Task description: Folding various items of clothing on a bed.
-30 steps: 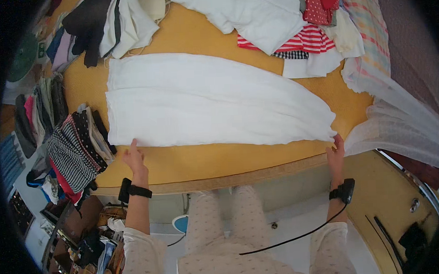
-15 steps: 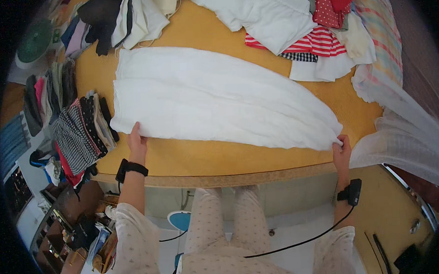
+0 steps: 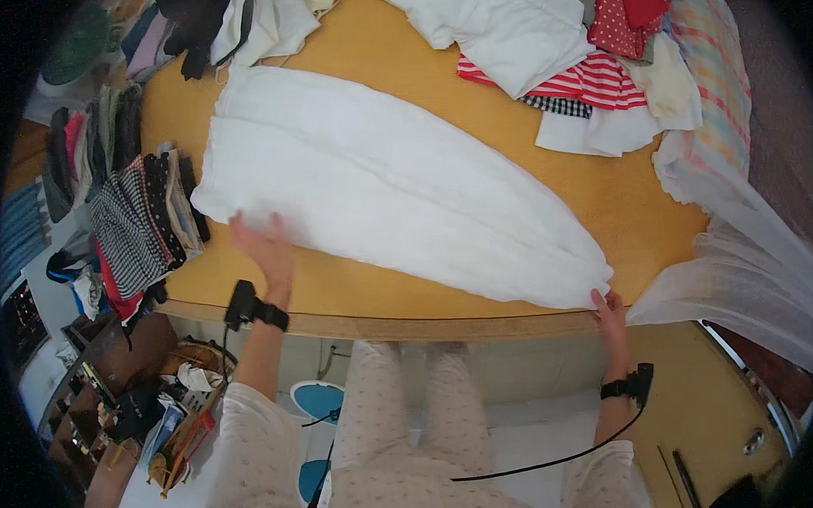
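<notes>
A long white garment (image 3: 386, 187), perhaps folded trousers, lies flat across the yellow tabletop (image 3: 354, 278). Its broad, slightly gathered end is at the left, and it tapers toward the lower right. My left hand (image 3: 265, 248) is at the near edge by the broad end, fingers spread and a little blurred. Whether it touches the cloth I cannot tell. With thumb and fingers, my right hand (image 3: 611, 311) pinches the narrow end close to the table's front edge.
Stacked folded clothes (image 3: 146, 223) stand at the left edge. Dark and white garments (image 3: 264, 22) lie at the back left. A heap with a red striped cloth (image 3: 602, 81) sits at the back right, beside sheer white fabric (image 3: 693, 262). A cable (image 3: 557, 464) hangs from my right wrist.
The garment's narrow end has shifted nearer and slightly left with my right hand, so the garment lies more slanted. My left hand has let go of its edge and spread its fingers.
</notes>
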Tool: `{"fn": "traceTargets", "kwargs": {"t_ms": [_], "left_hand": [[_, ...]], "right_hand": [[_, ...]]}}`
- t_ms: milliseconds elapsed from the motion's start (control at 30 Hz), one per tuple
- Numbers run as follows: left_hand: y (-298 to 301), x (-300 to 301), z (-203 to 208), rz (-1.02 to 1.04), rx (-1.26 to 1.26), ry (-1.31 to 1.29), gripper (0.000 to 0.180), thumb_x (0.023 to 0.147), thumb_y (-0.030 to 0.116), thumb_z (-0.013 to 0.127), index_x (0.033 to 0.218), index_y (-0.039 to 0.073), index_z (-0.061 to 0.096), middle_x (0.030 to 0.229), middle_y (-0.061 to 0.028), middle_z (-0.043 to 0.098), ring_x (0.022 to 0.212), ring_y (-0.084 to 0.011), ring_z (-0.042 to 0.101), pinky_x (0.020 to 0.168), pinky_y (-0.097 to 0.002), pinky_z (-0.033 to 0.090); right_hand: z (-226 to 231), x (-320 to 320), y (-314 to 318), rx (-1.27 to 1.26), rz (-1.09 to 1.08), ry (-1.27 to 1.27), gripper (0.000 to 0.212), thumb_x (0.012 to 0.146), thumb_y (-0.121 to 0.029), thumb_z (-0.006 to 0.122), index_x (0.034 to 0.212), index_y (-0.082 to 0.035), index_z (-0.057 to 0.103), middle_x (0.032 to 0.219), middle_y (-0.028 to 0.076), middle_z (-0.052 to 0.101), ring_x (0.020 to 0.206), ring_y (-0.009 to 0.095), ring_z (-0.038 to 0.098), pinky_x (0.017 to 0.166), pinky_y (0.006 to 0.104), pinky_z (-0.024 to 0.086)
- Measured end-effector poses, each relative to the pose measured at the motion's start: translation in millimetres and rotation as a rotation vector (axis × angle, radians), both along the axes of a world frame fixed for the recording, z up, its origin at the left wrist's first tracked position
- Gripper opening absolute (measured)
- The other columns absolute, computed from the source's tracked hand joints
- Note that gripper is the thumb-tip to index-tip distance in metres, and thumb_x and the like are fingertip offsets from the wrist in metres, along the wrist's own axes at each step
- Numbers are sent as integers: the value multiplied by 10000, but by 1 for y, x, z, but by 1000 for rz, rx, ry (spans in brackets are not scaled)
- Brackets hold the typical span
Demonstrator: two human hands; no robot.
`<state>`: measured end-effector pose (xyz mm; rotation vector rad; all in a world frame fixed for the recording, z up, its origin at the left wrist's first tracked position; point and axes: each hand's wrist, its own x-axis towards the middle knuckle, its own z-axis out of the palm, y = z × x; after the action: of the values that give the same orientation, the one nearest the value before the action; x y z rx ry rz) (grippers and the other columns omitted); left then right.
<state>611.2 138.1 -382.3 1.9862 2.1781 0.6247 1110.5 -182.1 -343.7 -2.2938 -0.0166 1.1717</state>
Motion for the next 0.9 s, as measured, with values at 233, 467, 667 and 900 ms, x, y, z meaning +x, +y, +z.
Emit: {"fn": "traceTargets", "kwargs": {"t_ms": [233, 467, 667, 900], "left_hand": [[-105, 168, 34, -813, -363, -187, 483, 813, 281, 559, 1243, 100, 435, 1385, -183, 263, 1304, -371, 177, 1049, -530, 123], [-137, 243, 20, -833, -355, -236, 539, 828, 402, 502, 1311, 190, 390, 1397, -197, 237, 1287, -378, 220, 1010, -571, 174], [-136, 236, 15, -840, -342, -240, 553, 825, 433, 491, 1324, 227, 370, 1398, -209, 230, 1280, -377, 235, 993, -571, 197], [-156, 222, 32, -1017, -503, -397, 555, 828, 360, 497, 1322, 142, 365, 1384, -223, 245, 1278, -370, 238, 1011, -547, 187]], "right_hand": [[-1, -10, 20, -26, -37, 94, 498, 732, -304, 708, 1093, -45, 483, 980, 21, 553, 822, 101, 521, 609, 261, 421], [10, -8, 14, 299, -141, 399, 473, 806, -168, 609, 1215, -16, 427, 1158, 89, 522, 1028, 193, 518, 871, 333, 425], [104, -48, 46, 311, -97, 323, 627, 751, -125, 613, 1283, 25, 318, 1244, 142, 438, 1122, 254, 463, 948, 365, 383], [179, -84, 45, 252, 37, 310, 738, 682, -161, 611, 1315, 12, 273, 1249, 162, 417, 1149, 309, 432, 938, 444, 390]]}}
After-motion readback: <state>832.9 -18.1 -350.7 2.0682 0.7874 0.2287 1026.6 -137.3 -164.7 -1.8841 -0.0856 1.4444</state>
